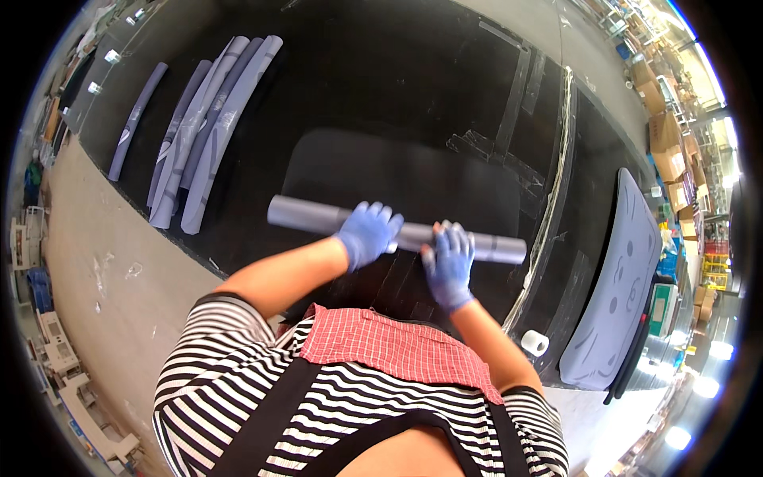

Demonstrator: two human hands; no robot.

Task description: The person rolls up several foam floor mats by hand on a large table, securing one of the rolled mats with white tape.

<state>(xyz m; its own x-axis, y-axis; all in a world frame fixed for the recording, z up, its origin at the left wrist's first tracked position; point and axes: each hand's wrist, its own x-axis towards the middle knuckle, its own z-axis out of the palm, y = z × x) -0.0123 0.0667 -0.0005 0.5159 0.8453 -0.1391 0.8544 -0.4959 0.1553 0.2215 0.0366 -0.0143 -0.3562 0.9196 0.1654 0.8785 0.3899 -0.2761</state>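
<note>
Across the black table in front of me lies a grey mat partly rolled into a tube (pixel 311 215). Its unrolled dark sheet (pixel 381 171), with rounded corners, stretches out flat beyond the tube. My left hand (pixel 368 235), in a blue glove with bare-looking fingertips, is curled over the tube left of its middle. My right hand (pixel 450 269), gloved alike, grips the tube a little further right, thumb on the near side and fingers over the top. The tube's underside is hidden.
Several rolled grey mats (pixel 208 131) lie side by side at the left, with a single thinner roll (pixel 137 121) beyond them. A stack of flat grey printed mats (pixel 616 286) rests at the right. Near it stands a white tape roll (pixel 535 343). Tape strips cross the black table (pixel 358 71).
</note>
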